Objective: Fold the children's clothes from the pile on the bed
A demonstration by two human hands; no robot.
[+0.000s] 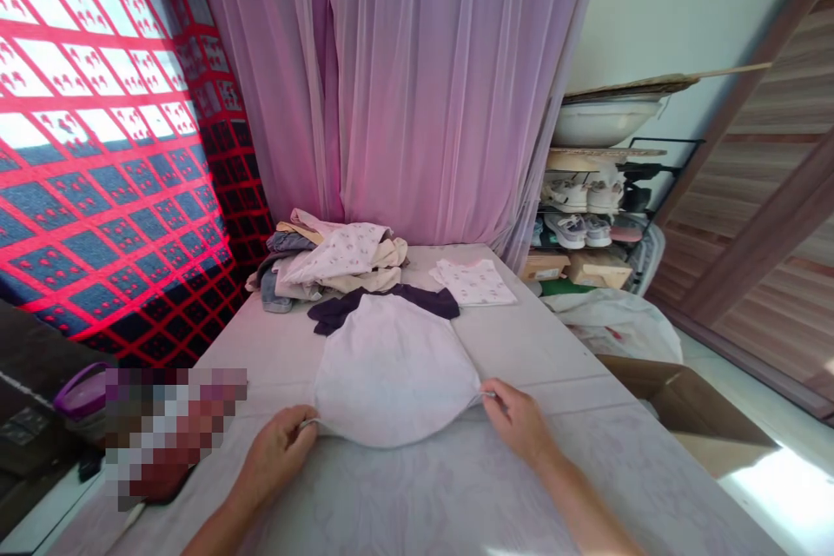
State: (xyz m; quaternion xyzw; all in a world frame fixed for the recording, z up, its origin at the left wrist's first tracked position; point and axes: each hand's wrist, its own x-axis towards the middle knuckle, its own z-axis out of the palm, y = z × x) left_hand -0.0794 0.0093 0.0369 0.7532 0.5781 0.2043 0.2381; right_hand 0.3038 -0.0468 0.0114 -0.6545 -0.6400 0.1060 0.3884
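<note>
Sheer lilac curtains [423, 87] behind, white fabric shirt [394, 373] with dark short sleeves [433, 302] in front

I see it spread on the pale patterned sheet [391, 504], long axis toward the curtains — sleeves far, hem [384, 442] near. The left hand [280, 443] pinches one hem corner, the right hand [518, 419] the other; neither looks nearer.

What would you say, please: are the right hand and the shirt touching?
Touching: the head view shows the right hand pinching the shirt at one corner.
</note>
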